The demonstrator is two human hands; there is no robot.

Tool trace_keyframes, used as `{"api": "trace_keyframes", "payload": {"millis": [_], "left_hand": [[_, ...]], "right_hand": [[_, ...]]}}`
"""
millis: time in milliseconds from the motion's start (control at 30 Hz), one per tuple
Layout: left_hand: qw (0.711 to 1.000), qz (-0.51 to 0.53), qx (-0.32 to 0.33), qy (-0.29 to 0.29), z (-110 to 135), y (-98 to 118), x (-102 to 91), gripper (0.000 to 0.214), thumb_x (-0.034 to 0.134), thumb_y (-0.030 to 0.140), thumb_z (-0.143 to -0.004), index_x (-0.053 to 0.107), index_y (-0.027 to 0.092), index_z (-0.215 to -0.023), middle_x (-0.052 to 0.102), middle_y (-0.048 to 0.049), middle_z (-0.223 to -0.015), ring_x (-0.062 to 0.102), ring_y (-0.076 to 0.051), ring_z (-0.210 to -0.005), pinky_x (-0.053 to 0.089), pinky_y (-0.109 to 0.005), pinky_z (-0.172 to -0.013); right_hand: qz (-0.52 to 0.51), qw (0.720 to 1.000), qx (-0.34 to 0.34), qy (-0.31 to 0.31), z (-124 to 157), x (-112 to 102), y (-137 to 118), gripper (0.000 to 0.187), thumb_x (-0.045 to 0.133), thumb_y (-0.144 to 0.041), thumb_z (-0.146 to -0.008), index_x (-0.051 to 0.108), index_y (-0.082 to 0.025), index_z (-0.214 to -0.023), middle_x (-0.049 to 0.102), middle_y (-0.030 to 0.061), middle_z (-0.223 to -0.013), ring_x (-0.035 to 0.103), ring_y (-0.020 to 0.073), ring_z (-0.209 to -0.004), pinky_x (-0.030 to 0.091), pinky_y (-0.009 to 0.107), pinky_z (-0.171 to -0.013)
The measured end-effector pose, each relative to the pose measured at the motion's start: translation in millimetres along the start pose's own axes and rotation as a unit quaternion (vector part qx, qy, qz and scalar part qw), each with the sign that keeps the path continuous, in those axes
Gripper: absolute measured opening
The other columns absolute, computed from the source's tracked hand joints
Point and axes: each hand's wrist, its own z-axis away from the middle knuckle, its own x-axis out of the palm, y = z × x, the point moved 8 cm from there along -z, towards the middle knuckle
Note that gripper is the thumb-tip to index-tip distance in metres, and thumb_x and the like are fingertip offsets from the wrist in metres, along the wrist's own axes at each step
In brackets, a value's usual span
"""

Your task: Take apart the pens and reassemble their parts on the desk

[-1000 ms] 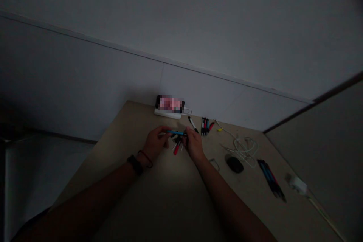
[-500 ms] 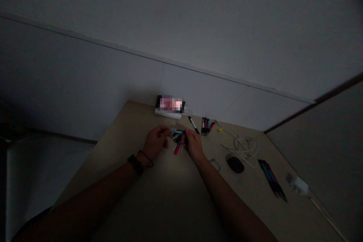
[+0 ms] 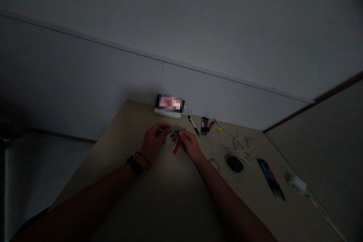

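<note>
And here a small bunch of pens [image 3: 176,140] is seen between the two hands, over the beige tabletop [image 3: 249,196]! The right hand [image 3: 191,144] is closed over the bunch, its fingers [image 3: 185,134] pressed together on the pens. The left hand [image 3: 154,141] is held just beside, its fingers [image 3: 164,127] curled toward a blue-tipped pen [image 3: 172,131]; whether they are clamped on it cannot be told in this dim light. A red pen [image 3: 176,149] is seen poking down from the bunch. Laid out nearby are a black-and-white marker [image 3: 193,125], a cluster of pens [image 3: 205,126], a white cable [image 3: 244,147], a black computer mouse [image 3: 234,163] and a metal clip [image 3: 214,163]. Further right, a second pen bundle [image 3: 270,179] and a white charger [image 3: 296,183] are lying on the tabletop
</note>
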Motion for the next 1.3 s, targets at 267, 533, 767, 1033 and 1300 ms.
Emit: {"api": "trace_keyframes", "payload": {"millis": [267, 533, 767, 1033, 1300], "left_hand": [[0.999, -0.016, 0.024, 0.014, 1, 8, -3.6, 0.029, 0.070, 0.043, -0.084, 0.072, 0.016, -0.097, 0.057, 0.0026, -0.061, 0.046, -0.008, -0.048, 0.035, -0.019, -0.045], [0.999, -0.013, 0.021, 0.040, -2, 2, -10.1, 0.033, 0.070, 0.048, -0.084, 0.068, 0.017, -0.094, 0.061, 0.0018, -0.068, 0.046, -0.007, -0.047, 0.035, -0.018, -0.043], [0.998, 0.012, 0.002, 0.064, -8, -5, -15.6, 0.035, 0.070, 0.050, -0.083, 0.063, 0.017, -0.091, 0.059, 0.0031, -0.068, 0.044, -0.006, -0.045, 0.034, -0.018, -0.041], [0.997, 0.018, -0.004, 0.079, -8, -4, -18.0, 0.035, 0.069, 0.051, -0.082, 0.062, 0.017, -0.086, 0.058, 0.0034, -0.067, 0.046, -0.006, -0.045, 0.034, -0.018, -0.041], [0.997, 0.007, 0.001, 0.080, -8, -5, -17.9, 0.034, 0.067, 0.051, -0.084, 0.061, 0.017, -0.087, 0.063, 0.0006, -0.073, 0.046, -0.006, -0.046, 0.035, -0.018, -0.041]], "right_hand": [[0.035, 0.998, -0.040, -0.022, 0, 7, -5, 0.038, 0.064, -0.057, -0.087, 0.069, -0.021, -0.075, 0.065, 0.0013, -0.065, 0.055, 0.0153, -0.058, 0.041, 0.026, -0.054], [0.071, 0.997, -0.030, -0.002, -1, 5, 0, 0.036, 0.066, -0.051, -0.086, 0.066, -0.021, -0.067, 0.060, -0.0002, -0.058, 0.050, 0.0139, -0.053, 0.036, 0.025, -0.050], [0.071, 0.997, -0.030, 0.001, -1, 4, 0, 0.039, 0.061, -0.054, -0.090, 0.065, -0.021, -0.070, 0.061, -0.0004, -0.059, 0.054, 0.0141, -0.052, 0.039, 0.025, -0.051], [0.037, 0.999, -0.018, 0.007, -1, 4, 4, 0.047, 0.055, -0.066, -0.091, 0.062, -0.021, -0.084, 0.062, -0.0011, -0.060, 0.044, 0.0103, -0.041, 0.033, 0.023, -0.040], [0.031, 0.999, -0.029, 0.004, 0, 3, 2, 0.048, 0.054, -0.066, -0.092, 0.058, -0.021, -0.077, 0.060, -0.0015, -0.059, 0.046, 0.0111, -0.045, 0.034, 0.024, -0.044]]}}
